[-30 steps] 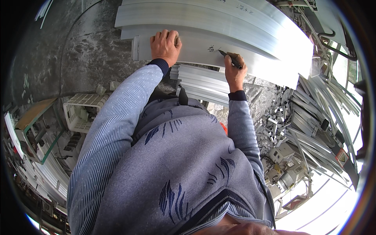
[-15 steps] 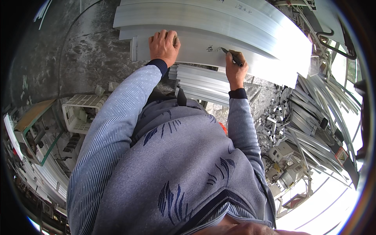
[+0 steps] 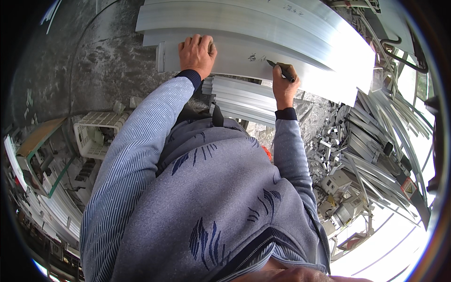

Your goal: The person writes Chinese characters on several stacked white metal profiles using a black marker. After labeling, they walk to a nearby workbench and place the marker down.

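Marker, black and slim, is closed between the thumb and fingers of your right hand, above the upper centre of the frame's right half. Its tip points up and left, just beside dark handwriting on the near silver panel, which spans the upper middle. Your left hand rests on that panel toward its left end, fingers curled; you cannot tell from here whether it grips anything. More silver panels lie along the top edge. Thin metal strips sit below, between your forearms. Farther out, a white crate stands at left, metal offcuts at right.
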Demonstrator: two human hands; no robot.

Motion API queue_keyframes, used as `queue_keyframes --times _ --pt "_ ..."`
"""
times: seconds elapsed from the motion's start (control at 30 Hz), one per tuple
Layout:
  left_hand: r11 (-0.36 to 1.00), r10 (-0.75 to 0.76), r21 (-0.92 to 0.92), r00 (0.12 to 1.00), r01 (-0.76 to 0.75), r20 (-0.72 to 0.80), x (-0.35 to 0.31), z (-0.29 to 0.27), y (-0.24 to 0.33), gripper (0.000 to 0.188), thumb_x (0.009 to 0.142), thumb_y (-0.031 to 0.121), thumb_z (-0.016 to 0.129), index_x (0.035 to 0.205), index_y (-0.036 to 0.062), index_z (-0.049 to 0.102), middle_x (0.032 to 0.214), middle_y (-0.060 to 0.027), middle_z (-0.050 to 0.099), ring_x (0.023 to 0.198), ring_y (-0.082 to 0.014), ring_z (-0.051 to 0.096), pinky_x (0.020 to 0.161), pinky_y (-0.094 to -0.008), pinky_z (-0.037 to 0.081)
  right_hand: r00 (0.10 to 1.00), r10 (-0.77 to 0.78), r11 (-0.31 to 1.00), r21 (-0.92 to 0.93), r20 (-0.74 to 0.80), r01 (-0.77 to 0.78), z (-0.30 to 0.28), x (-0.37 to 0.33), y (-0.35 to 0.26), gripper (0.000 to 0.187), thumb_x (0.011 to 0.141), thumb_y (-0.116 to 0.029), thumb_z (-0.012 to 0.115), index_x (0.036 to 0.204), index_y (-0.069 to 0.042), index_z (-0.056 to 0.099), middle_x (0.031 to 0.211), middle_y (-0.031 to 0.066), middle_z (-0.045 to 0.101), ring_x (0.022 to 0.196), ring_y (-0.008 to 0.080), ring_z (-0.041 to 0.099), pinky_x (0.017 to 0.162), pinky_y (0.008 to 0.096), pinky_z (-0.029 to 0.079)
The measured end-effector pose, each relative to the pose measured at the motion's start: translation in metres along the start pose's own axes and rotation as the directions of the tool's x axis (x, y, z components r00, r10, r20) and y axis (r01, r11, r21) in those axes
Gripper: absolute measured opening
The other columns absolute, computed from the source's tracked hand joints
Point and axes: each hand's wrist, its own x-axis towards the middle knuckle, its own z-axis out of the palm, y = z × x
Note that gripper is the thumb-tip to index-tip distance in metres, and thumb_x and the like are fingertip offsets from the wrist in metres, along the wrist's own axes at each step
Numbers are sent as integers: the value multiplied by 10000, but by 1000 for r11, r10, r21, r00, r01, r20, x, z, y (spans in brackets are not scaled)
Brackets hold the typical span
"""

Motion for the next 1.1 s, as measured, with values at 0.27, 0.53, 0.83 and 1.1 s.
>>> queue_keyframes --times 0.27,0.53,0.83,1.1 --pt "1000 -6 1 1000 6 14 0 -1 1 124 907 234 726 987 192 641 941 -20 631 945 -291 622 880 -478 453 998 -65 997 -48 12 65 2 1 4 97 868 -99 739 932 -36 778 857 102 791 806 188 772 785 311 587" --pt "999 -25 22 996 23 80 0 -1 1 121 949 268 698 1022 186 648 979 -37 631 989 -272 602 948 -479 445 994 -109 993 -41 33 110 1 0 6 77 857 -73 737 913 -33 770 858 100 792 805 200 776 795 312 596" --pt "999 -35 29 994 32 103 1 -4 2 123 939 266 706 1016 189 650 984 -33 637 988 -268 605 944 -472 441 1000 -16 1000 1 1 16 -2 0 4 83 860 -75 731 915 -27 771 861 96 792 808 196 777 808 305 594" --pt "999 -30 19 996 28 85 1 -4 3 109 942 256 701 1009 190 646 983 -29 639 983 -266 606 934 -468 442 998 -39 999 -10 54 39 4 -1 2 108 863 -110 749 941 -43 784 904 104 791 857 222 777 829 329 587"
